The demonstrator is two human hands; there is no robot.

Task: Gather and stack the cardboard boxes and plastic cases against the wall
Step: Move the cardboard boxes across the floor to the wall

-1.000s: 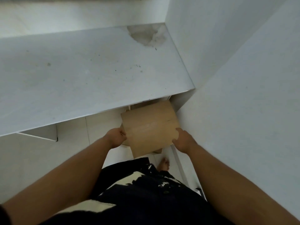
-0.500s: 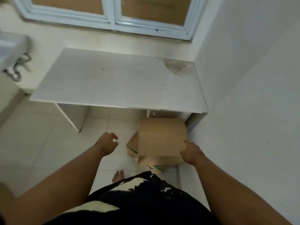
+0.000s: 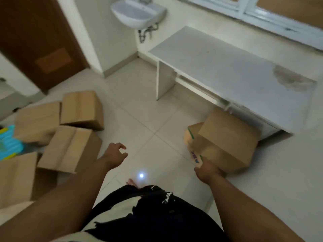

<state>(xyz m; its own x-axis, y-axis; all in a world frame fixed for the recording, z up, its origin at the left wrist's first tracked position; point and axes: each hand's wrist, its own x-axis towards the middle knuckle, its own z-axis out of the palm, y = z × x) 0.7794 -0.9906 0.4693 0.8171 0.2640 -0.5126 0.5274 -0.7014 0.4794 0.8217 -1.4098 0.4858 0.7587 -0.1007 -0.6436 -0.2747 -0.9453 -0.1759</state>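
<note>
Blue plastic case point(image 3: 7, 142) far left, with loose boxes point(image 3: 70, 149) jumbled beside it on the floor. Our left hand point(image 3: 114, 154) hangs free, fingers loosely curled, holding nothing. Our right hand point(image 3: 207, 171) grips the near corner of the box stack point(image 3: 227, 138). The top box is skewed, one corner toward us, at the desk point(image 3: 236, 70) front.

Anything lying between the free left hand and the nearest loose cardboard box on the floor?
Nothing visible. The left hand hangs open above the floor, and the nearest loose box lies just to its left with its near side exposed. Only tile shows in the gap between them.
</note>
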